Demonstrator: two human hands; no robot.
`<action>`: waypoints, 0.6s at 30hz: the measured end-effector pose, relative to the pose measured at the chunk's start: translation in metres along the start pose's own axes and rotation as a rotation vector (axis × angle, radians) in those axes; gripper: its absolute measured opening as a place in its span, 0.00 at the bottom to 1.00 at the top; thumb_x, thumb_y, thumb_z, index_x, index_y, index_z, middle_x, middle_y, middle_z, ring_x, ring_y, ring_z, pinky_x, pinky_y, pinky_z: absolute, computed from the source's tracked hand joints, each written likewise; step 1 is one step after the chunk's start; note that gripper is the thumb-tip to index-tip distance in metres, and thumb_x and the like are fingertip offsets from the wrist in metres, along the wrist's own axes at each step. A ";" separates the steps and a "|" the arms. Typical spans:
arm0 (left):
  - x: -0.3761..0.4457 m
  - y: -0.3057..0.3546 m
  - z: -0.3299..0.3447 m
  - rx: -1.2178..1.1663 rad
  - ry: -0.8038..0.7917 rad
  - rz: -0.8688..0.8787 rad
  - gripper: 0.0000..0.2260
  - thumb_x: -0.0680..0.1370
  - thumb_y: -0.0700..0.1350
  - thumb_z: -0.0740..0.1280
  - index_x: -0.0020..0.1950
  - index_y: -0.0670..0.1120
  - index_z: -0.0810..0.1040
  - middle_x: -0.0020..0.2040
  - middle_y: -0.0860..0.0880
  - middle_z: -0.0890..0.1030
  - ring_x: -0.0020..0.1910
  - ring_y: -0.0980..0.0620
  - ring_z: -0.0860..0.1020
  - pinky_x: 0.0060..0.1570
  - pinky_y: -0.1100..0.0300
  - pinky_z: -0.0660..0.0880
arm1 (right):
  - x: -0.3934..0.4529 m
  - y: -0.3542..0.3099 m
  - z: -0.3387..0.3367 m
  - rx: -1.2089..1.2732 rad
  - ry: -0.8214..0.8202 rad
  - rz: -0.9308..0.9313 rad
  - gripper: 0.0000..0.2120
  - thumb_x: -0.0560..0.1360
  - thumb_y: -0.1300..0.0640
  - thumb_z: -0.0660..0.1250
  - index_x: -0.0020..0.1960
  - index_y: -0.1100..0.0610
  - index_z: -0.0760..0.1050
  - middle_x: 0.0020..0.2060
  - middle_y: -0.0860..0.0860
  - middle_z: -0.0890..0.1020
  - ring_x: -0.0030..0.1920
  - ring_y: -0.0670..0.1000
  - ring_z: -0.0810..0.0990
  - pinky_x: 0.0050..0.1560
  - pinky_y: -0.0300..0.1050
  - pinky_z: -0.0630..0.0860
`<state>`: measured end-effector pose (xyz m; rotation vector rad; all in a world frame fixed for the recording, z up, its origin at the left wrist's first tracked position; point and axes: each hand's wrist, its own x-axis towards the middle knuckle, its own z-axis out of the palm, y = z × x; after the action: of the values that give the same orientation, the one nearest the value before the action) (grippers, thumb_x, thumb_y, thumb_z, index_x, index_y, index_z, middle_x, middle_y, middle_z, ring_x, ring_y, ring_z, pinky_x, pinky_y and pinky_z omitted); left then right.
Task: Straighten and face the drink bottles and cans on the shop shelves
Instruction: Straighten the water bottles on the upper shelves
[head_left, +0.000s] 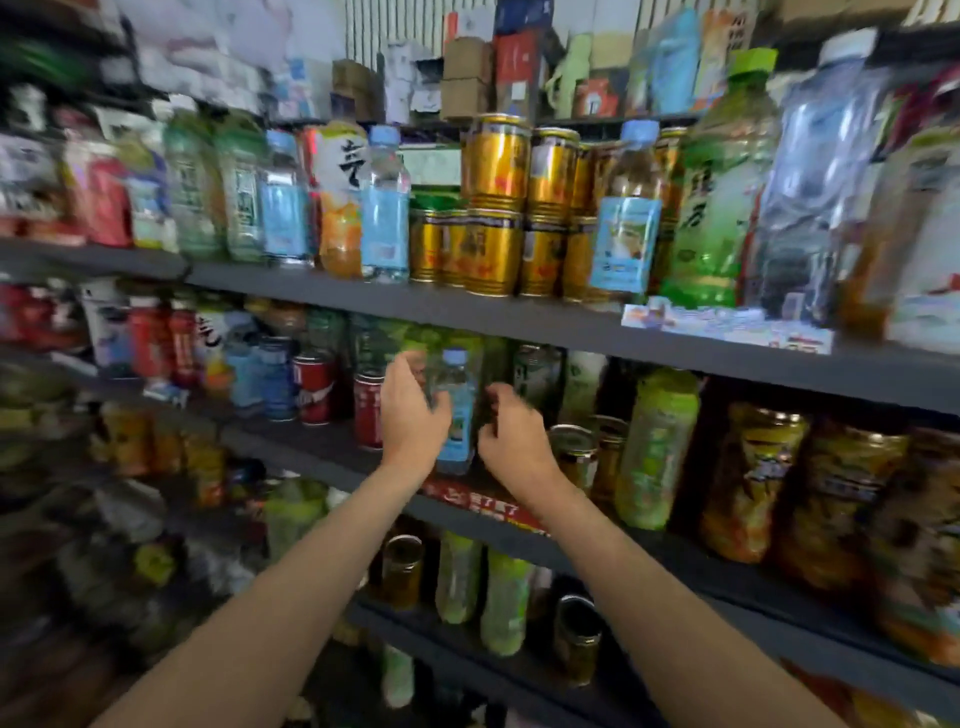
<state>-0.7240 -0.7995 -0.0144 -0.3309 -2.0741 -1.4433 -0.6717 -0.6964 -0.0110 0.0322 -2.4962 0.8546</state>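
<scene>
The left hand (413, 415) curls its grip around a small water bottle (457, 410) standing upright on the middle shelf (727, 566). The right hand (511, 439), fingers loosely bent, is just beside it, apparently holding nothing. Red cans (314, 387) stand to the left.

We see dark grey shelves (322, 291) throughout. The small water bottle (457, 410) between our hands is clear, with a pale blue cap and a blue label. The stacked cans (496, 208) above are gold with orange markings and dark bands. Beside them, a tea bottle (719, 208) is green with a lime cap. Red cans (314, 387) carry white lettering, and a red strip (478, 501) edges the shelf below.
</scene>
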 end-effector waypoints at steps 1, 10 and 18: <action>0.012 -0.014 -0.003 -0.002 -0.100 -0.044 0.21 0.75 0.34 0.65 0.67 0.38 0.65 0.64 0.41 0.71 0.64 0.45 0.70 0.60 0.62 0.64 | 0.008 0.000 0.015 0.031 -0.044 0.069 0.22 0.75 0.66 0.62 0.67 0.62 0.65 0.61 0.60 0.76 0.62 0.59 0.73 0.58 0.47 0.68; 0.067 -0.083 0.013 -0.155 -0.660 -0.262 0.32 0.75 0.28 0.58 0.77 0.45 0.53 0.75 0.46 0.60 0.73 0.47 0.60 0.71 0.53 0.60 | 0.052 0.023 0.081 0.204 -0.139 0.385 0.36 0.74 0.64 0.67 0.75 0.56 0.51 0.66 0.55 0.72 0.66 0.55 0.71 0.61 0.43 0.68; 0.060 -0.081 -0.003 -0.173 -0.745 -0.073 0.25 0.69 0.37 0.74 0.65 0.41 0.71 0.57 0.50 0.75 0.60 0.51 0.73 0.59 0.62 0.68 | 0.049 0.021 0.097 0.360 0.030 0.391 0.35 0.67 0.68 0.72 0.69 0.62 0.61 0.64 0.59 0.69 0.66 0.56 0.69 0.66 0.49 0.68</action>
<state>-0.8121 -0.8405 -0.0408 -0.9971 -2.5387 -1.7216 -0.7614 -0.7295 -0.0659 -0.3545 -2.3226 1.4438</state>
